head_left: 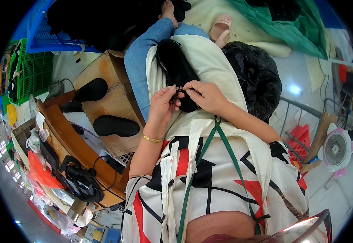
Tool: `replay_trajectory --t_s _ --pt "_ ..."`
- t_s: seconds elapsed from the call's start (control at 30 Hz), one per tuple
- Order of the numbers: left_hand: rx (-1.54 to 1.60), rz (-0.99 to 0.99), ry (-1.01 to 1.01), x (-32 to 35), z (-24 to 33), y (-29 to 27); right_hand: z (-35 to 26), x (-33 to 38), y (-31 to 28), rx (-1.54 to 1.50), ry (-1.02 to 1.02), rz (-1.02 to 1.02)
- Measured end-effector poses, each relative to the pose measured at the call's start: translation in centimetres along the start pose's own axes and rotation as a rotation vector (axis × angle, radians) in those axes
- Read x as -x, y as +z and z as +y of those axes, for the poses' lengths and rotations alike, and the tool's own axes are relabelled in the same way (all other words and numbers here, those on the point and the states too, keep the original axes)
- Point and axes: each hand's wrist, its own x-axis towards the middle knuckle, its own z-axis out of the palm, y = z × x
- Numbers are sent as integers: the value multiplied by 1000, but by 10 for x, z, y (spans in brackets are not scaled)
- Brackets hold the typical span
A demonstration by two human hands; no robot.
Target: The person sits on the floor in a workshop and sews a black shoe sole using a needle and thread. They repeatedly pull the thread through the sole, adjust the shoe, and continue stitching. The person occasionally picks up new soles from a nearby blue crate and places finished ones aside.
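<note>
Cream apron (219, 67) spread flat. Black shoe (178, 60) lies on it, near end partly hidden behind right hand (206, 96) and left hand (164, 102). Both pinch a small dark piece (179, 88); identity, attachment to shoe unclear.

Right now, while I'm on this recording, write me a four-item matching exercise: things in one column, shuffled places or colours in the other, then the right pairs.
1. black shoe
2. gold bracelet
3. black plastic bag
4. fan

A. white with pink parts, far right of the picture
B. just right of the cream apron
C. on the apron, at the left hand and right hand
D. worn near the left wrist

Pairs: 1-C, 2-D, 3-B, 4-A
</note>
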Motion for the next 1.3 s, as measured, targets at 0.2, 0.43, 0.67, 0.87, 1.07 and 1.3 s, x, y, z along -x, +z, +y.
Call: replay_trajectory --t_s 0.2,0.43,0.67,0.87,1.07,1.3 --pt "13 11 3 0 -1 0 1 0 2 14 3 17" --pt "18 13 12 0 -1 0 5 -2 4 18 -52 59" --pt "71 35 93 6 -7 2 -2 -3 1 20 32 -22" --pt "70 30 104 3 -18 -1 -3 -3 -2 -162 328 -171" --pt "44 15 64 1 -21 -1 1 -5 5 -192 383 -136" --pt "10 24 82 4 -20 -1 2 -6 11 -192 406 -120"
